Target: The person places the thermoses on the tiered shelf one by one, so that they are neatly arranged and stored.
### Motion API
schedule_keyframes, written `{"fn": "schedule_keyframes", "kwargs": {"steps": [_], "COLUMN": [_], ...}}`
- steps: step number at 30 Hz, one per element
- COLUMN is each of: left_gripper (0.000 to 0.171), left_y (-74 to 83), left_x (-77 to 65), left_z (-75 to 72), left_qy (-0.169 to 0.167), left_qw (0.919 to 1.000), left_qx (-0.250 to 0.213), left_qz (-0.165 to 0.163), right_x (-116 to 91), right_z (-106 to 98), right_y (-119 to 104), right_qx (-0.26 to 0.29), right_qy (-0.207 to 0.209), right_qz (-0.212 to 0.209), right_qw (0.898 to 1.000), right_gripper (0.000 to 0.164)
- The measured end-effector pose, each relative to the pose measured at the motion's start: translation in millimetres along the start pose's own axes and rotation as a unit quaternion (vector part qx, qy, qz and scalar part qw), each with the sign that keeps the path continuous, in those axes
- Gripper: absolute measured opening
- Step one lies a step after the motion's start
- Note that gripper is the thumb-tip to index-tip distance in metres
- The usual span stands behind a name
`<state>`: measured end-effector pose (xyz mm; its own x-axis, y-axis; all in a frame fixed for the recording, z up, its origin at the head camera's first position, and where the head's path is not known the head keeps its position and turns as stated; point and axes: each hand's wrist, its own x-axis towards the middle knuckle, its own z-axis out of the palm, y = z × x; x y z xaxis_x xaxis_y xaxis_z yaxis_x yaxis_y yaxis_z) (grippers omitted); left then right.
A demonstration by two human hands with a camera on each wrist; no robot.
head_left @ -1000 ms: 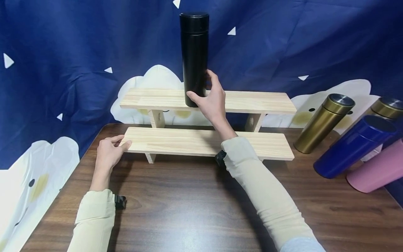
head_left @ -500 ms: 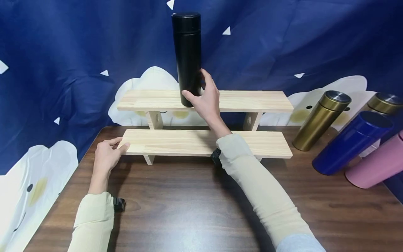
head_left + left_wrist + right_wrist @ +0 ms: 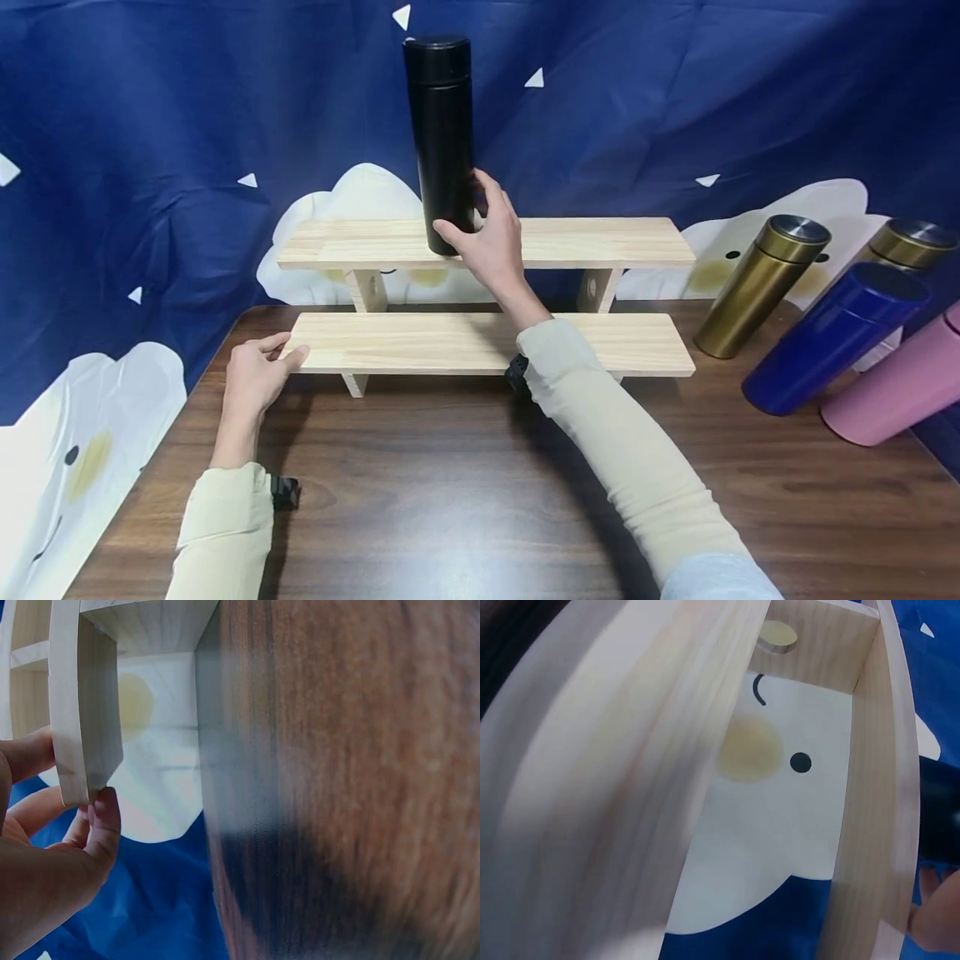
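A tall black thermos bottle stands upright, its base at the upper board of a two-tier wooden shelf, left of the middle. My right hand grips it low down, thumb in front and fingers round its right side. In the right wrist view, part of the black bottle and of the hand shows at the right edge. My left hand pinches the left end of the lower board; the left wrist view shows thumb and fingers on opposite faces of that board.
On the right of the brown table stand a gold thermos bottle, a blue one, a pink one and another gold one partly hidden behind. A blue curtain with cloud shapes hangs behind the shelf.
The head view has shifted slightly. Against the shelf, the black thermos bottle stays at nearly the same spot, and both hands keep their hold.
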<state>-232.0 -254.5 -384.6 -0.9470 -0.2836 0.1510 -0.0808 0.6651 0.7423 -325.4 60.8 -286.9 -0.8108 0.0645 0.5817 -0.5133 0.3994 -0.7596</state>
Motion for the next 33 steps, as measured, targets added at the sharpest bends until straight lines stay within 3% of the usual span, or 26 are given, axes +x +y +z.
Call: {"fn": "schedule_keyframes", "kwargs": {"steps": [6,13,23,31,33], "left_gripper": [0.048,0.049,0.05,0.05,0.051], "left_y": [1.0,0.8,2.0,3.1,3.7], "left_x": [-0.1,0.9,-0.2,0.1,-0.1], "left_z": [1.9,2.6,0.0,0.3,0.2], "left_qy": [0.0,-0.002,-0.007,-0.01,-0.013], "left_qw": [1.0,1.0,0.9999,0.9997,0.9996], "left_qx": [0.0,-0.001,-0.002,-0.001,-0.002], "left_qz": [-0.004,-0.003,-0.014,-0.021,-0.024], "right_x": [-5,-11,-17,-35,-36], "right_z": [-14,-39,-76,-99,-104], "right_y": [9,19,32,9,14], "right_qx": [0.019,0.079,0.087,0.074,0.071], "right_qy": [-0.007,0.03,0.067,0.081,0.085], "right_qz": [-0.005,0.009,0.03,0.031,0.031], "right_qw": [1.0,0.996,0.993,0.993,0.993], "right_gripper": [0.072,0.059,0.059,0.053,0.052]}}
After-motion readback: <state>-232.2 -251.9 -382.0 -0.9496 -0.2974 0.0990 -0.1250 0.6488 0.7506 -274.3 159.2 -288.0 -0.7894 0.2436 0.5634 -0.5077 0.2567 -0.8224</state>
